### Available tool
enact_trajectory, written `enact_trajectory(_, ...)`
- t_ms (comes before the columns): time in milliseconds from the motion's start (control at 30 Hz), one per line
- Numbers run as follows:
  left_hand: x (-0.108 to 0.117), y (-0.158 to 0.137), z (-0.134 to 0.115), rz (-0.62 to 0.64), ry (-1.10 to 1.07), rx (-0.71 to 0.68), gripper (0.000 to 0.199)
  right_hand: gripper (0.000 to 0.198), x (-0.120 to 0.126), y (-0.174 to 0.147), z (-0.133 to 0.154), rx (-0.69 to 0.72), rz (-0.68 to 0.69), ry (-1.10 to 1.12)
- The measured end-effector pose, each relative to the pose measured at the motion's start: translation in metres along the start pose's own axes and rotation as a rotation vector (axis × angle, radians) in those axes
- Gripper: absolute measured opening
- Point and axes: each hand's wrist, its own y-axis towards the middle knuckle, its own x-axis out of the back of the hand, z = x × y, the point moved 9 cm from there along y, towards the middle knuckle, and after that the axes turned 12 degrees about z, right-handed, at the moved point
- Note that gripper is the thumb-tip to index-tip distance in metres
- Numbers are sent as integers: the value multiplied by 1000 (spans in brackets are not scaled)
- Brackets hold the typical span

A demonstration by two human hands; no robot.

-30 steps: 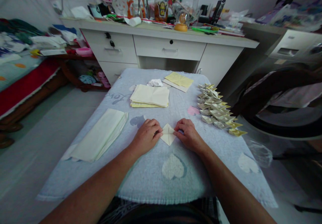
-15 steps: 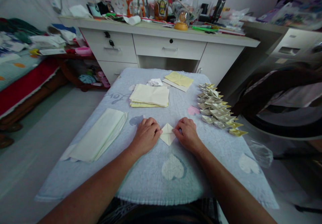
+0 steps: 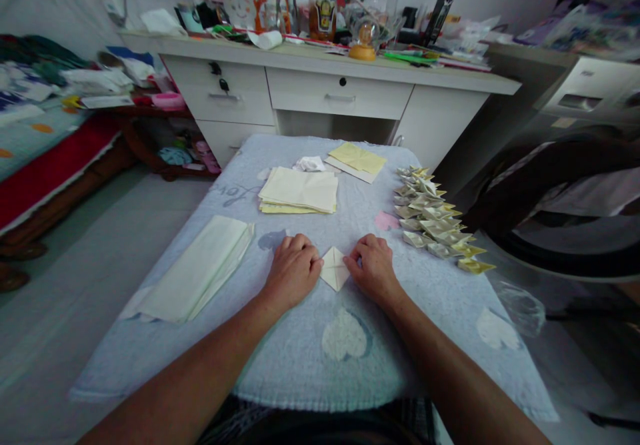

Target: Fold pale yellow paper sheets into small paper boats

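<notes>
Since a second ago, the gap between the thumb and forefinger of the left hand (image 3: 295, 268) has been closed. The creased paper diamond (image 3: 335, 269) is laid between the fingertips, its side corners clamped by left and right hand (image 3: 373, 265), presumably to keep it flat. Boat-shaped paper folds (image 3: 435, 221) are nested beyond the right fingers, apparently to save space.

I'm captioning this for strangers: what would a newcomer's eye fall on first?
Probably the cluster of pointed folded-paper shapes on the right side of the cloth-covered table. Next, the small paper diamond near the middle, with the left hand and right hand at its side corners.
</notes>
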Motion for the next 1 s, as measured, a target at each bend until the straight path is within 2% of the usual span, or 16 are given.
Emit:
enact_trajectory(467, -1, -3, -1, -18, 60, 45, 14, 16, 0, -1, 2, -18, -17, -34)
enact_trajectory(633, 0, -4, 3, -46, 42, 48, 8, 17, 0, -1, 1, -12, -30, -36)
enact_trajectory(700, 1, -2, 3, -53, 1, 2, 19, 16, 0, -1, 1, -13, -31, -40)
enact_trajectory(767, 0, -1, -3, -33, -39, -105, 34, 16, 0, -1, 1, -16, -29, -42)
enact_trajectory(867, -5, 1, -11, 13, -58, -245, 40, 16, 0, -1, 2, -22, -22, -47)
enact_trajectory(1000, -8, 4, -9, 41, -88, -269, 41, 16, 0, -1, 2, -25, -23, -56)
